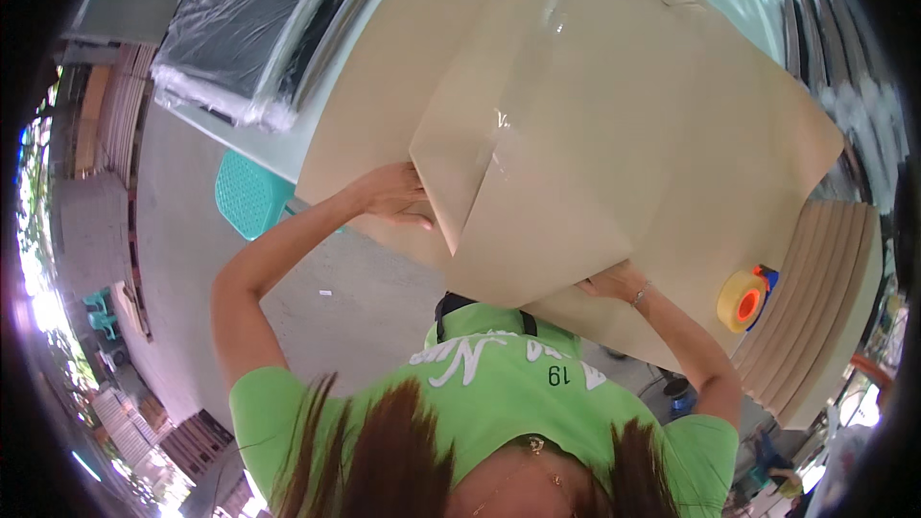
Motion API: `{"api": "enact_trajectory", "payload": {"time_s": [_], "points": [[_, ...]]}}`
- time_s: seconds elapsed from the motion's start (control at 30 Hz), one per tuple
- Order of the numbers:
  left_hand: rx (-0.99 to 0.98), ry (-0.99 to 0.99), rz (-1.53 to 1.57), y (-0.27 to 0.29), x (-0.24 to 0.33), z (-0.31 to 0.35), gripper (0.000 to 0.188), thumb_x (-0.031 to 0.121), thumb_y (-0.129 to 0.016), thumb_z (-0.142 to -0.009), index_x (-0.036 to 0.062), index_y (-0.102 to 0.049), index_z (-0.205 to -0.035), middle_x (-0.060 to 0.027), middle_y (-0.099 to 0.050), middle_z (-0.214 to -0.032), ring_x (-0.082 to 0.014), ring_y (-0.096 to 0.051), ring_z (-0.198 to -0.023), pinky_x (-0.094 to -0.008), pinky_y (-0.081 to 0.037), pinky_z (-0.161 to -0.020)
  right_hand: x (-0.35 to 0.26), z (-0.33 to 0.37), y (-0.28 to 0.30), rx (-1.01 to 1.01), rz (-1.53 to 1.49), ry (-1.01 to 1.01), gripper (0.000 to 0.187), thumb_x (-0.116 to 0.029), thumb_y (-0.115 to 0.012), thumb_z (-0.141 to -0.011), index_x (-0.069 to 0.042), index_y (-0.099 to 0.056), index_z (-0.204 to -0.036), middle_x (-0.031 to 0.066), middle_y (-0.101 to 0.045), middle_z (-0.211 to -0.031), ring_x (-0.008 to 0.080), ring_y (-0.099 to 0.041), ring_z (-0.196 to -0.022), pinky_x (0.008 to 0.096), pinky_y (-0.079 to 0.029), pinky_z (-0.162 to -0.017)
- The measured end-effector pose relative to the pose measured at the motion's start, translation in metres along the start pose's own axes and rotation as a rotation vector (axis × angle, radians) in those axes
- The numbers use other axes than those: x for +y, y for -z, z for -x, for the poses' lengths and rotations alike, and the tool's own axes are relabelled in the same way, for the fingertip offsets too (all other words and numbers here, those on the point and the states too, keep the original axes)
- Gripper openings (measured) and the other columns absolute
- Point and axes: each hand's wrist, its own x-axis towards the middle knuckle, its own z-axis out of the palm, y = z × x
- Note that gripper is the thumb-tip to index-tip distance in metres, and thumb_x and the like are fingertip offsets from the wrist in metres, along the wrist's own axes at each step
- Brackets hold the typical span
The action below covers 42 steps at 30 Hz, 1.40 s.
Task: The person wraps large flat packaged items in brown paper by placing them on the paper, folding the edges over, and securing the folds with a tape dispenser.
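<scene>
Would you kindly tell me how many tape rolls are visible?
1: a yellow tape roll, to the right of the right hand, beside the stack of brown panels. Others may be hidden.

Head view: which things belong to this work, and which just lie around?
Apparently in use:
- folded brown paper sheet, touching left hand and right hand
- yellow, orange-cored tape roll, probably

Apparently just nearby:
- turquoise plastic stool
- flat black plastic-wrapped bundle

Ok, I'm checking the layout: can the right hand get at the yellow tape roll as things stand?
Probably yes: only brown paper seems to lie between the right hand and the tape roll, though that hand is at a folded flap.
</scene>
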Motion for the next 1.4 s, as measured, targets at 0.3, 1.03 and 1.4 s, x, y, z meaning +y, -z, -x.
{"api": "enact_trajectory", "payload": {"time_s": [0.3, 1.03, 1.4], "points": [[-0.328, -0.252, 0.098, 0.013, -0.04, -0.019, 0.067, 0.06, -0.048, -0.089, 0.0195, -0.041, -0.142, -0.0044, -0.038, -0.148, -0.0303, -0.034, -0.135, -0.0445, -0.029, -0.112, 0.016, -0.015, 0.005, -0.272, -0.325, 0.032, 0.046, -0.035, -0.044, -0.094, -0.011, -0.049, -0.133, 0.0102, -0.048, -0.138, 0.028, -0.046, -0.126, 0.0411, -0.038, -0.106], [0.538, 0.486, 0.649, -0.089, 0.13, 0.053, 0.046, 0.038, -0.051, -0.095, 0.0035, -0.053, -0.126, -0.0126, -0.059, -0.121, -0.0315, -0.056, -0.113, -0.0422, -0.042, -0.099, -0.169, 0.015, -0.11, 0.585, -0.657, -0.067, 0.024, -0.016, -0.064, -0.081, -0.011, -0.067, -0.104, 0.0105, -0.066, -0.103, 0.0323, -0.059, -0.103, 0.0464, -0.042, -0.098], [0.954, 0.791, 1.364, -0.027, -0.001, -0.025, 0.033, 0.037, -0.051, -0.097, 0.0058, -0.058, -0.087, -0.0008, -0.053, -0.071, -0.011, -0.051, -0.059, -0.0269, -0.042, -0.051, -0.026, -0.017, -0.023, 1.321, -1.282, -1.168, 0.052, -0.044, -0.055, -0.093, 0.005, -0.06, -0.075, 0.0085, -0.059, -0.064, 0.0151, -0.056, -0.059, 0.0308, -0.048, -0.06]]}}
